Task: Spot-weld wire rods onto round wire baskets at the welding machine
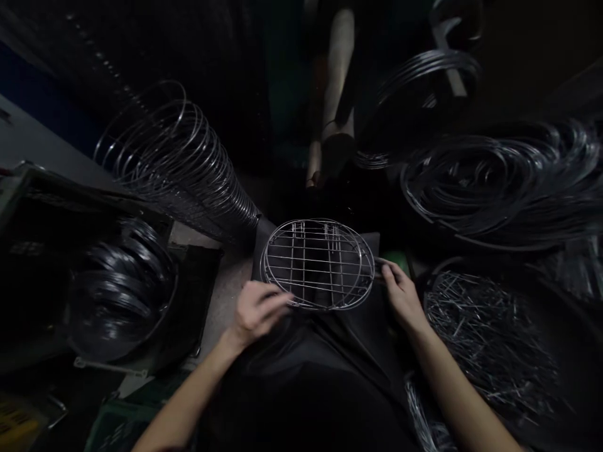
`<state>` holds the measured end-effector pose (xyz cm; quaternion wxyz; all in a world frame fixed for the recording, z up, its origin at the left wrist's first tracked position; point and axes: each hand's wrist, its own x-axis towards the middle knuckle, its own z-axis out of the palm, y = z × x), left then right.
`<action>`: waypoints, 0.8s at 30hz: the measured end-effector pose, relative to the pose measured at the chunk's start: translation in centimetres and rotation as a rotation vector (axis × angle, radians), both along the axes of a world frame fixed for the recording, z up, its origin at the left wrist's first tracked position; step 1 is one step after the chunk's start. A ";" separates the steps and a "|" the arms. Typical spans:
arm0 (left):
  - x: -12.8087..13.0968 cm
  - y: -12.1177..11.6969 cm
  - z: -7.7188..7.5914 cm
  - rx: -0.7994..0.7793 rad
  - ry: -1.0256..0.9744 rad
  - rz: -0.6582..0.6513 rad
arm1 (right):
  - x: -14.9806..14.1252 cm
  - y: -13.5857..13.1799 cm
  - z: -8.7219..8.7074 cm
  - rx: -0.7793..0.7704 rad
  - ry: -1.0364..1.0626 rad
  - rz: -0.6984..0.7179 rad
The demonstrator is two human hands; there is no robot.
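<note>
A round wire rack (319, 262) with a grid of crossing rods lies flat over the dark cloth on my lap. My left hand (257, 311) grips its near left rim, fingers curled around the ring. My right hand (400, 292) holds the right rim, with its fingertips pinched on the wire edge. Both forearms reach in from the bottom of the view.
A tall stack of wire rings (174, 163) leans at the upper left. More coiled rings (499, 182) lie at the right. A tub of short wire rods (485, 333) sits at lower right, a bin of dark rings (120, 289) at left. Another person's arm (332, 100) hangs ahead.
</note>
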<state>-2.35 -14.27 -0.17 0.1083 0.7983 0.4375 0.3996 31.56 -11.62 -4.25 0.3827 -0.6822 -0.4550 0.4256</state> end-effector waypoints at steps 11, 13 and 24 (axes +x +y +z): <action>-3.7 5.8 -11.2 -0.829 -0.267 0.454 | -2.0 1.5 2.8 0.122 -0.161 0.033; -3.6 6.0 -11.0 -0.838 -0.248 0.441 | -2.5 1.4 3.5 0.163 -0.280 0.093; -2.5 6.2 -9.0 -0.904 -0.448 0.429 | -4.7 1.5 4.8 0.281 -0.624 0.119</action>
